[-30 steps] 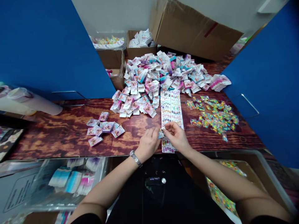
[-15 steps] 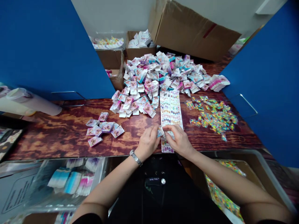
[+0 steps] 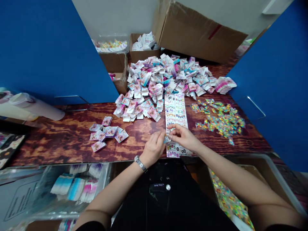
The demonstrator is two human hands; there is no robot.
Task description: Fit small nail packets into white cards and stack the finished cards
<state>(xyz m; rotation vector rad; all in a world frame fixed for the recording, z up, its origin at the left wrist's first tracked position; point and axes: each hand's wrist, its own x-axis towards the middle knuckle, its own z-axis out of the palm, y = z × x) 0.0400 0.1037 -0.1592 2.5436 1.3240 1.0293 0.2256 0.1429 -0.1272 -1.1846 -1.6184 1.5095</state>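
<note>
Over the table's front edge, my left hand (image 3: pixel 155 144) is closed around a small printed cardboard box (image 3: pixel 166 138), mostly hidden by the fingers. My right hand (image 3: pixel 184 136) meets it from the other side, thumb and curled fingers at the box's edge. Under both hands lie long sticker sheets (image 3: pixel 176 109) with rows of small coloured ovals. To the left sits a small group of closed boxes (image 3: pixel 111 131). Beyond the sheets rises a large heap of small boxes (image 3: pixel 156 78), many with flaps open. On the right are tiny bright candy-like packets (image 3: pixel 220 118).
Blue panels (image 3: pixel 48 48) with wire handles flank the table (image 3: pixel 72 134). A big carton (image 3: pixel 199 32) leans at the back. Below the edge, a clear bin (image 3: pixel 72 189) holds flat box stacks, and another bin (image 3: pixel 264 160) holds more packets. Tumblers (image 3: pixel 36 106) stand at left.
My right hand's fingers have shifted and curled at the box. The sticker sheet's lower right part now shows beneath my right hand. My left hand keeps its hold nearly in place.
</note>
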